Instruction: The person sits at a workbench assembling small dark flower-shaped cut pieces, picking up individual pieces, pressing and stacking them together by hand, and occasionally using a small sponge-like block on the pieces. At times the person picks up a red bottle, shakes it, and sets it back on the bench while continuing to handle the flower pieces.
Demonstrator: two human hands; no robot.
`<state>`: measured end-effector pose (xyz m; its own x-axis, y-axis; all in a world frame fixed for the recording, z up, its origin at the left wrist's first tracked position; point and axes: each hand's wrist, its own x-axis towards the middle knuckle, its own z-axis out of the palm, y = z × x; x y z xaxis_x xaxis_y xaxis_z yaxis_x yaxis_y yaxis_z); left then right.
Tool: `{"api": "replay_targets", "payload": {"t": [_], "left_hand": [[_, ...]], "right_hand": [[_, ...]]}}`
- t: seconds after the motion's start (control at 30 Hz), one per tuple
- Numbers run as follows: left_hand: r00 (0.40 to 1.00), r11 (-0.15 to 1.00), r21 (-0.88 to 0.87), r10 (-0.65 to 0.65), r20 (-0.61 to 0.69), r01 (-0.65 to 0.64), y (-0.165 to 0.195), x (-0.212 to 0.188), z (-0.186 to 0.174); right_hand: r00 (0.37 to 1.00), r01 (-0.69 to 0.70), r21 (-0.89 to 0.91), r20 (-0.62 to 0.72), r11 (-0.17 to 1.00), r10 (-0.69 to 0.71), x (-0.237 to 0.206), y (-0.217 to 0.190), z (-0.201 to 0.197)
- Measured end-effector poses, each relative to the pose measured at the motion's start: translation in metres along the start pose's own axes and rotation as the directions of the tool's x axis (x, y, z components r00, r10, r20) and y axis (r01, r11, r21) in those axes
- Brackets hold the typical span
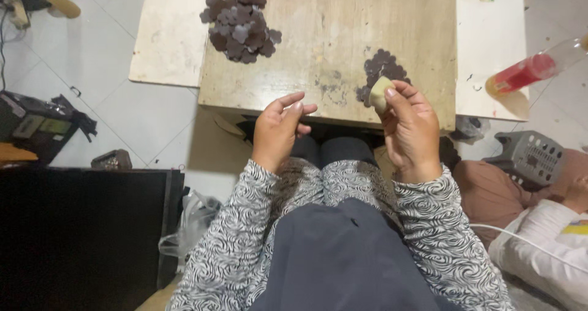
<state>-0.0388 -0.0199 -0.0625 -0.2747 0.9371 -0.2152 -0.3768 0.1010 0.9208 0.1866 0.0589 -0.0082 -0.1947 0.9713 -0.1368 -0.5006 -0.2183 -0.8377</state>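
Observation:
My right hand (411,130) grips a small pale block (379,92) between thumb and fingers, just over the near edge of a low wooden table (331,23). Right behind it lies a small heap of dark brown flower-shaped pieces (384,68). My left hand (280,129) hovers at the table's near edge, fingers loosely curled and apart, with nothing in it. A bigger pile of the same dark pieces (239,22) sits at the table's far left.
Pale boards flank the table on the left (168,32) and right (490,48). A bottle with red liquid (533,69) lies at the right, a grey plastic stool (528,156) below it. Another person's sleeve (548,234) is at lower right. A black cabinet (79,237) stands at left.

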Motion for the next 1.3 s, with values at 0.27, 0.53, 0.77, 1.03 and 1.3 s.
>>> {"api": "replay_targets", "payload": {"t": [0.27,0.53,0.77,1.03,1.3], "left_hand": [[0.975,0.612,0.786,-0.107,0.195,-0.09,-0.036,0.002,-0.006],[0.78,-0.248,0.895,-0.606,0.155,-0.371,-0.086,-0.002,0.043],[0.856,-0.022,0.943,-0.427,0.293,-0.334,-0.101,0.013,0.021],[0.864,0.469,0.757,0.44,0.246,-0.454,-0.086,0.031,0.057],[0.93,0.331,0.907,0.337,0.144,-0.261,-0.082,0.088,0.112]], "right_hand": [[0.998,-0.05,0.048,-0.038,0.998,0.052,-0.005,0.001,-0.009],[0.996,-0.086,0.05,-0.034,0.995,0.088,-0.003,0.014,-0.015],[0.993,-0.031,0.148,-0.109,0.989,0.048,0.003,0.013,-0.043],[0.987,0.067,0.295,-0.157,0.953,-0.021,0.007,0.013,-0.073],[0.979,0.085,0.272,-0.204,0.958,-0.029,-0.007,0.017,-0.088]]}}
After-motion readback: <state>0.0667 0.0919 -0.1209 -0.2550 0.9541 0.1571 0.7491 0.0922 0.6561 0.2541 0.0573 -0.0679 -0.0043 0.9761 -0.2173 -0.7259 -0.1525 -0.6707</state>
